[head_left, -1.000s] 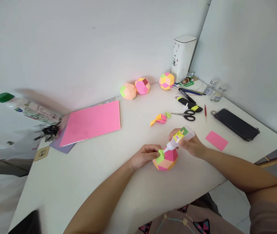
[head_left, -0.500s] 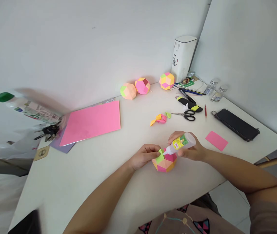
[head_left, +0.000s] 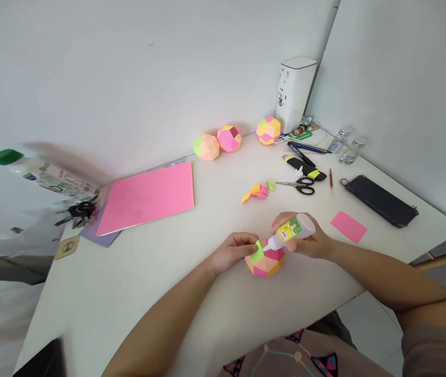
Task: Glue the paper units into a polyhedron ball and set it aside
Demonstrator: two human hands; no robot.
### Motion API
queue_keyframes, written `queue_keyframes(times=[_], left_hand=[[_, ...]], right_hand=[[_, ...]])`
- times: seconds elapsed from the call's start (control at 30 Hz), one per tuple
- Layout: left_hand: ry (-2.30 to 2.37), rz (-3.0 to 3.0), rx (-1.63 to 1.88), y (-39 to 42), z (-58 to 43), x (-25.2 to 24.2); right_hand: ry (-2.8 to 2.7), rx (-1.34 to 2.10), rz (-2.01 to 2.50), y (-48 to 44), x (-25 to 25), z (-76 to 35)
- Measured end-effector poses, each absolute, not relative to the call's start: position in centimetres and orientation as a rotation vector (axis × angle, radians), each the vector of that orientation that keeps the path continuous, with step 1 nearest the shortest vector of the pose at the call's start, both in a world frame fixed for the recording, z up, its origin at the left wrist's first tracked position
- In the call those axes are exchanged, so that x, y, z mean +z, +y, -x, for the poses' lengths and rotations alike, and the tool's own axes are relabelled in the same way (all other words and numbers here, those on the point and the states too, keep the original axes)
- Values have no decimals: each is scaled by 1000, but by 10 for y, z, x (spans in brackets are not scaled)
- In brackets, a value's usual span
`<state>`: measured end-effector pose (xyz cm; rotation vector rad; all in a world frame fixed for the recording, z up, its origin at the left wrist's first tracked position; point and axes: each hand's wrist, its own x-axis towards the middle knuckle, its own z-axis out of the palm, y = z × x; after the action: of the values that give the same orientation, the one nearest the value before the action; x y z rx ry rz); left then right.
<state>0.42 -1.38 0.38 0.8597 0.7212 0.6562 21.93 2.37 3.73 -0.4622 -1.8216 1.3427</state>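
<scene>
A small paper ball of pink, orange and green facets rests on the white table in front of me. My left hand pinches a green flap at its upper left side. My right hand is closed around a small glue bottle with a yellow-green label. The bottle is tilted down to the left, and its white nozzle touches the ball beside the green flap.
Three finished paper balls sit near the back wall. A pink sheet lies at left by keys and a bottle. Scissors, folded paper scraps, pens, a black phone and a pink slip lie at right.
The glue bottle has tipped from steep to nearly level and dropped a little, its nozzle staying at the ball. My left hand has kept its pinch on the green flap.
</scene>
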Motion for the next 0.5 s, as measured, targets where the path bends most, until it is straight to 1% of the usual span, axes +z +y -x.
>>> queue_keyframes(times=[0.5], left_hand=[[728, -860, 655, -14, -5, 5]], right_hand=[[-1854, 1298, 499, 24, 39, -219]])
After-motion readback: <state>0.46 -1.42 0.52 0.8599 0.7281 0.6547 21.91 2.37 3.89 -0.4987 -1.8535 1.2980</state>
